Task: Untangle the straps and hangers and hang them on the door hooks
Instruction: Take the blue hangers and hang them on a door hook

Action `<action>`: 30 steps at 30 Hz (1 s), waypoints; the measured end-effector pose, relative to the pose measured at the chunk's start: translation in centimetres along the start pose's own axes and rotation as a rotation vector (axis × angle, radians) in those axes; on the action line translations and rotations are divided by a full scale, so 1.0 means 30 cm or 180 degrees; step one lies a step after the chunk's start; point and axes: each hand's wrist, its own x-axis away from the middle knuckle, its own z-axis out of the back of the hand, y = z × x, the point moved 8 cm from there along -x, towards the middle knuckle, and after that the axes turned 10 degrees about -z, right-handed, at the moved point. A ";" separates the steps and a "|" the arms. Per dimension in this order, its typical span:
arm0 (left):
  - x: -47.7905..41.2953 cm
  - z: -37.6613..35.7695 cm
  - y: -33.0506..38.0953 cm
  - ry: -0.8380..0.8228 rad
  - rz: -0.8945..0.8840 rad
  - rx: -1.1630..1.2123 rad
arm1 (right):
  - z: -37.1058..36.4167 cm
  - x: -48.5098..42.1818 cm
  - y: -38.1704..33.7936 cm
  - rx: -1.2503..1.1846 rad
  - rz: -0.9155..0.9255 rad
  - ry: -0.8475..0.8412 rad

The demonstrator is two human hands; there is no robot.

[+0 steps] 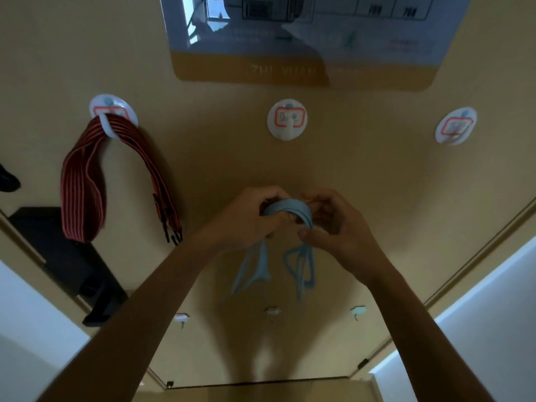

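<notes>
Blue straps (290, 210), flat and looped, pinched by both hands' curled fingers (324, 227).

The left hand (249, 217) and right hand (338, 224) are bare, as are both forearms (150, 300).

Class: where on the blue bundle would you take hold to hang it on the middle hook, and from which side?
Probably the arched loop at the top of the blue bundle, pinched from either side as the left hand and right hand do now. That leaves the crown bare for the middle hook. Its loose ends dangle below.
</notes>
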 end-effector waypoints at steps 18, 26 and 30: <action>-0.023 0.173 0.127 -0.0174 -0.0164 -0.1142 | 0.032 -0.066 -0.216 0.1200 0.0762 0.0088; -0.108 0.261 0.312 0.0935 -0.1186 -0.1945 | 0.115 -0.099 -0.409 0.1412 0.1511 0.1216; -0.137 0.265 0.312 0.1151 -0.1321 -0.2258 | 0.117 -0.126 -0.437 0.1765 0.1718 0.1653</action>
